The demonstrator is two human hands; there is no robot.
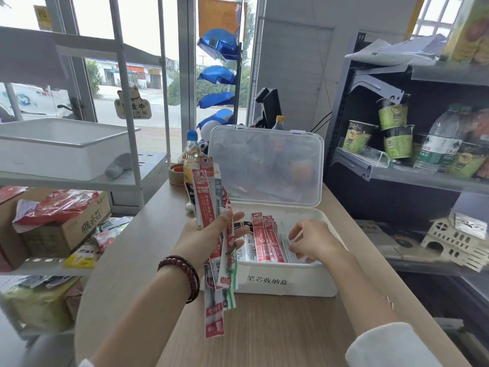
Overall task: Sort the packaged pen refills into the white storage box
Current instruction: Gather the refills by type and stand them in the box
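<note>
Refills (209,207) fan out of the left hand (203,234), its fingers (235,217) clamped round them, just left of the open white box (285,283) on the tabletop (277,329). Right hand (313,242) is inside the box, fingers (295,247) pinching clear packs (285,245).

笔芯收纳盒 on front of white storage box (267,280), 业中 above 19:30 on cat-shaped hanging sign (132,107), 红 low on one of the refill packs (227,276)
</note>
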